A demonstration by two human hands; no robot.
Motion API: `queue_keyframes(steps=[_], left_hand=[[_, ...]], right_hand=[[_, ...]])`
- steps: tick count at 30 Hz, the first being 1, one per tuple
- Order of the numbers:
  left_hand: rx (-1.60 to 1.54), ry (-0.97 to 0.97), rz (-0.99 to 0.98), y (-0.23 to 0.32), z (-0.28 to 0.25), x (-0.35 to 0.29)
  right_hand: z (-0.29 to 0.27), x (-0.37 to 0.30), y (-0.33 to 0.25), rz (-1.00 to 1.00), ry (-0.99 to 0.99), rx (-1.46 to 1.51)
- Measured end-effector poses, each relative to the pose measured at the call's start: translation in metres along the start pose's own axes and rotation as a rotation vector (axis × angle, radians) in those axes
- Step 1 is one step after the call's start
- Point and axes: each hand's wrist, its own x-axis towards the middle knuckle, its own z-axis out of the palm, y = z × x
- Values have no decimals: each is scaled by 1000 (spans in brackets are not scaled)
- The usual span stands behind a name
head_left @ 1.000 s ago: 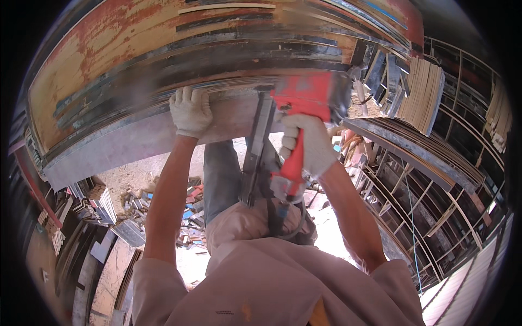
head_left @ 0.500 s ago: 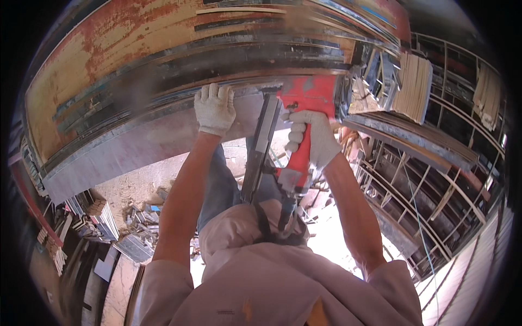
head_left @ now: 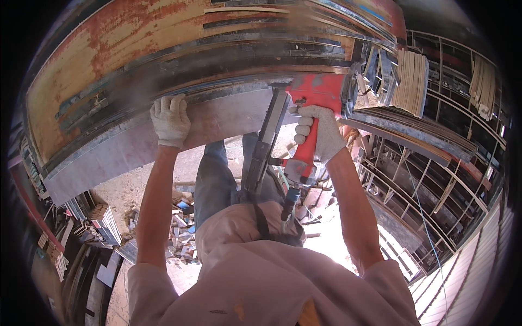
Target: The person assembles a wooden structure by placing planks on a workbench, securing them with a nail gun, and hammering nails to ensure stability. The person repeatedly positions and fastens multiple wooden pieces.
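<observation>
My right hand, in a pale work glove, is closed around the handle of a red nail gun. The gun's long dark magazine slants down toward my waist, and an air hose fitting hangs below the grip. Its nose meets the upper edge of a greyish board along the near side of the bench. Left of the gun, my gloved left hand curls its fingers over that same edge; the thumb side is partly hidden.
Long dark wood strips lie across the worn yellow panel. Bundled slats stand at the right, beside metal racks. Offcuts litter the floor near my legs, and a thin hose or cord runs down on the right.
My left hand has slid left along the board's edge, away from the gun. The nail gun in my right hand has shifted slightly right.
</observation>
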Motion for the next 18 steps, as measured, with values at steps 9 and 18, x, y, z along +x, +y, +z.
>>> queue_keyframes(steps=[9, 18], left_hand=[[34, -27, -29, 3, 4, 2], [31, -35, -24, 0, 5, 3]], right_hand=[[25, -22, 0, -37, 134, -75], [57, -7, 20, 90, 53, -100]])
